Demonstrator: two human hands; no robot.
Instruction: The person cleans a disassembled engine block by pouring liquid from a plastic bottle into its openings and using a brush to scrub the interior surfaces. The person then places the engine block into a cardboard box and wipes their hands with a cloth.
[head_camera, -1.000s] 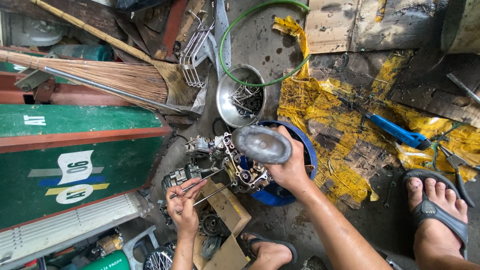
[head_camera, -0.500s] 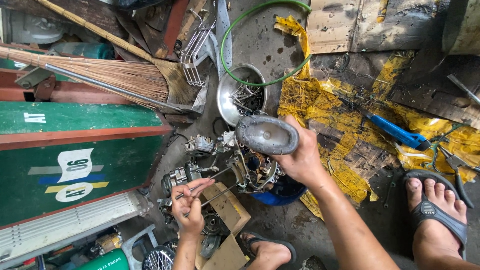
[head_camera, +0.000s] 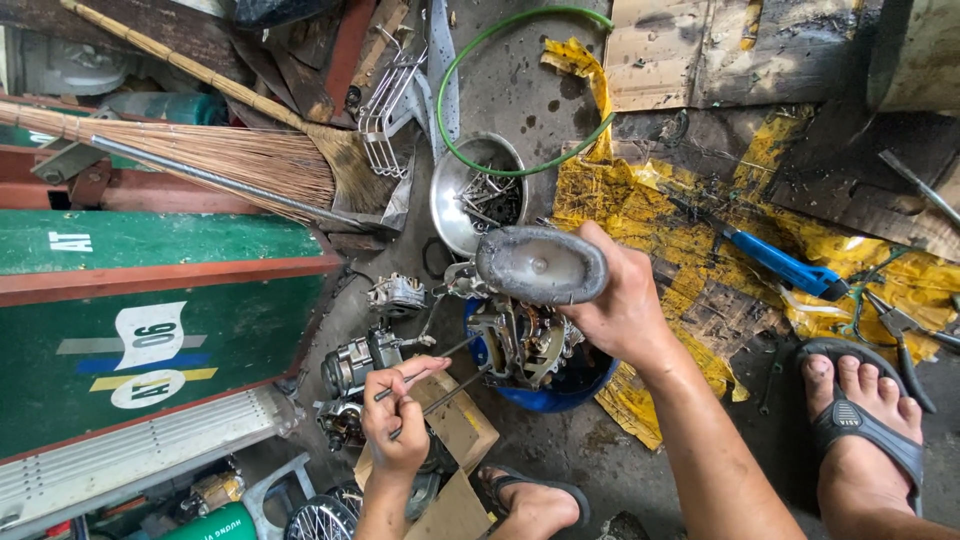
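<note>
My right hand (head_camera: 620, 305) grips a grey oval engine cover (head_camera: 540, 265) and holds it above a greasy engine block (head_camera: 520, 345). The block rests over a blue basin (head_camera: 560, 395) on the floor. My left hand (head_camera: 395, 415) pinches two thin metal rods (head_camera: 440, 375) that slant up toward the block. Smaller engine parts (head_camera: 355, 365) lie just left of the block, near my left hand.
A steel bowl of bolts (head_camera: 475, 195) sits behind the block, inside a green hose loop (head_camera: 520, 100). A broom (head_camera: 220, 150) and green board (head_camera: 150, 300) lie left. A blue-handled tool (head_camera: 785, 265) rests on yellow sheet (head_camera: 650, 210). Sandalled feet (head_camera: 865, 420) are at right.
My right hand has tilted the engine block and cover toward the right, so the block's side now faces up. My left hand with the rods has shifted slightly right and down.
</note>
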